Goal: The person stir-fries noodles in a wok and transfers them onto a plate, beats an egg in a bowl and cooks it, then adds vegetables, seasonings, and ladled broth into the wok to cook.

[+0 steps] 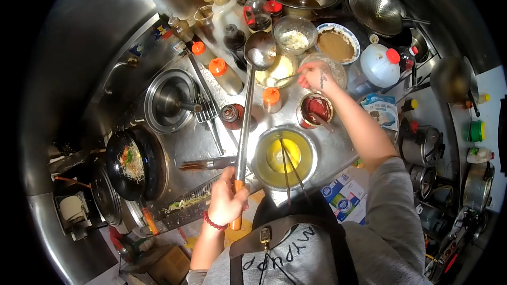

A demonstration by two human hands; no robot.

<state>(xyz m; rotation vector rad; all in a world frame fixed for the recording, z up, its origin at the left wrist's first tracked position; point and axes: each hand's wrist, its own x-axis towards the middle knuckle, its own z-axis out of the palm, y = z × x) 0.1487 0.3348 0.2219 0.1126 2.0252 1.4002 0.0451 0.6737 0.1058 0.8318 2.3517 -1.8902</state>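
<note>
My left hand (227,200) is closed around the orange grip of a long metal ladle (246,121). The ladle's bowl reaches out over the counter and has some white powder in it. My right hand (317,76) pinches a thin spoon (287,79) that dips into a bowl of pale yellow-white powder (280,69), just right of the ladle's bowl. Nearer me stands a steel bowl of beaten egg (261,166) with chopsticks (288,169) leaning in it. An open can of red sauce (302,120) with a utensil inside lies below my right forearm.
On the left are a wok with noodles (129,163), a steel pot (158,121), a slotted turner (207,110) and a brush (208,163). Orange-capped squeeze bottles (227,76), a brown-filled plate (338,45) and a big jug (377,66) crowd the back.
</note>
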